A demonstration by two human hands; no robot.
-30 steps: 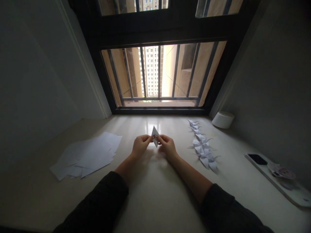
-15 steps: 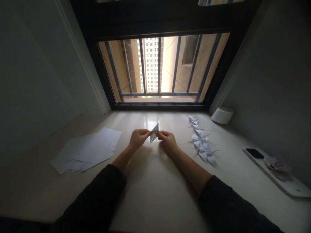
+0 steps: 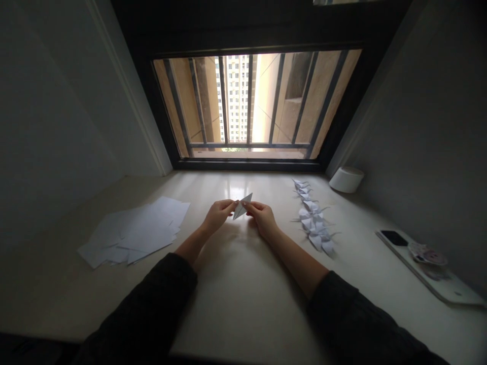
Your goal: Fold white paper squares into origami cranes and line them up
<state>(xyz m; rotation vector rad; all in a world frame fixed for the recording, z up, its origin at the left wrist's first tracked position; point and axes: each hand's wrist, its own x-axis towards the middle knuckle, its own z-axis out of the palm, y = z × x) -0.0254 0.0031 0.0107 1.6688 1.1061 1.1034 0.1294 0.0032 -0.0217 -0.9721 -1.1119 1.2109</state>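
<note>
A small folded piece of white paper [image 3: 242, 206], pointed up and to the right, is held just above the pale table [image 3: 243, 284]. My left hand [image 3: 217, 215] pinches its left side and my right hand [image 3: 262, 218] pinches its right side, fingers closed on it. Both forearms reach forward from dark sleeves at the bottom of the view.
A loose pile of white paper sheets [image 3: 135, 231] lies to the left. A row of several folded paper cranes [image 3: 314, 223] runs along the right. A white round container [image 3: 346, 179] stands by the barred window [image 3: 251, 104]. A phone on a white tray [image 3: 422, 263] lies far right.
The folded paper has tilted from upright to leaning right between my fingers. The view has shifted so hands and table objects sit slightly higher.
</note>
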